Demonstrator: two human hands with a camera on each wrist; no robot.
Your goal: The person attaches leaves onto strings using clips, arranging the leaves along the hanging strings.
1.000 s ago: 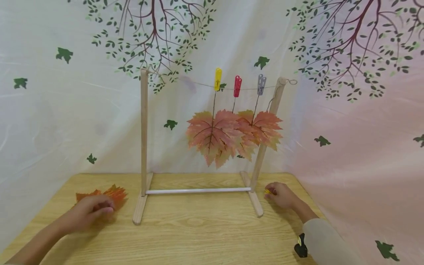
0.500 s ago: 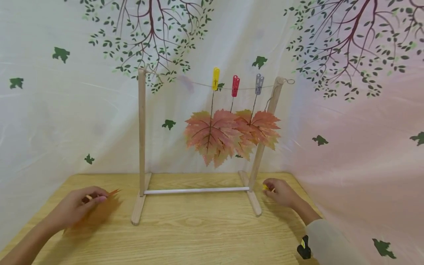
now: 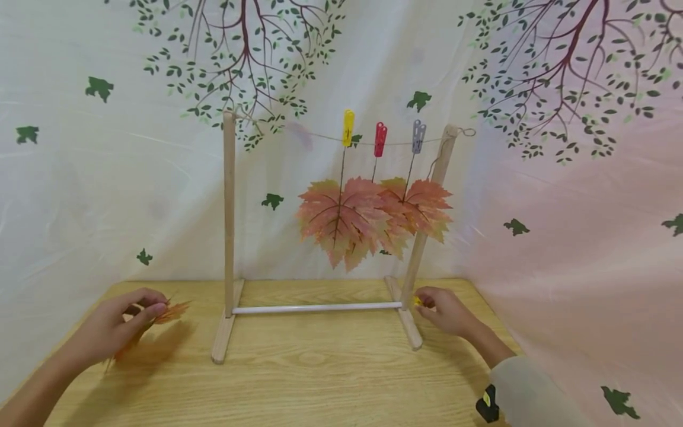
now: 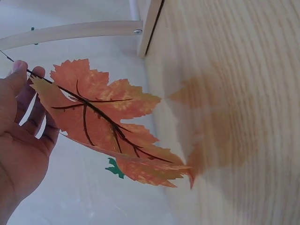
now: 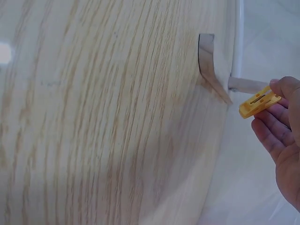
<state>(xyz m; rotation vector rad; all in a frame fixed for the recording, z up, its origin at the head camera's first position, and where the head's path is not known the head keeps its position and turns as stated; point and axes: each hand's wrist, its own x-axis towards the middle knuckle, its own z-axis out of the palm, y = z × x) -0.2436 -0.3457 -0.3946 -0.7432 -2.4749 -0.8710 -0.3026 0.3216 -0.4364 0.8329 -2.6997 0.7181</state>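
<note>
Between thumb and fingers, my left hand pinches the dark stem of an orange artificial maple leaf, raised above the left side of the table. The left wrist view shows the leaf's face and veins. On the right, my right hand pinches a yellow clothespin beside the stand's right post. Three clothespins hang on the string between the posts: a yellow clothespin, a red clothespin and a grey clothespin. Below them hang overlapping reddish leaves, held by their stems.
A wooden stand has a left post, a right post and a white crossbar low between its feet. It stands on the wood-grain table. A black object shows by the right sleeve. Behind hangs a printed sheet.
My left hand has picked the orange leaf up off the table and drawn it slightly left. My right hand has shifted a little left toward the post with the yellow clothespin.
</note>
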